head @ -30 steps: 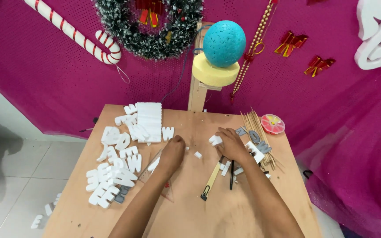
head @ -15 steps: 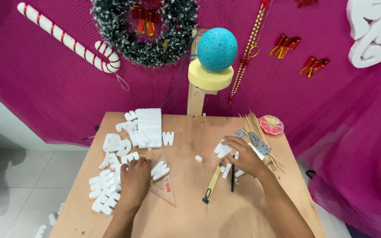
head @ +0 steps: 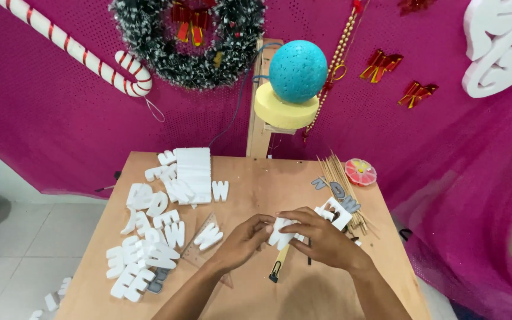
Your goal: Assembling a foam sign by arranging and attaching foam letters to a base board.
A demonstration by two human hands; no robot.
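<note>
**Both hands on a white foam letter**

The left hand [head: 245, 240] and the right hand [head: 321, 237] meet over the middle of the tabletop [head: 256, 184], fingers closed together on one foam letter [head: 281, 232]. The letter is white, thick and blocky, with a matte cut surface; the fingers cover much of it, so its shape cannot be read.

Just under the hands lies a knife [head: 278, 265] with a yellowish handle and dark tip, pointing toward the near edge. Right of the hands sit more white foam bits [head: 338, 213], grey letters [head: 339, 191] and a bundle of skewers [head: 342, 184], with a small round pink box [head: 360, 172] at the far right corner.

To the left, a clear set square [head: 200, 246] lies beside a loose heap of white letters [head: 149, 237], and a foam block [head: 193, 172] stands farther back. Beyond the tabletop, a teal ball [head: 298, 71] rests on a yellow disc [head: 284, 109] against a pink backdrop [head: 60, 130].
</note>
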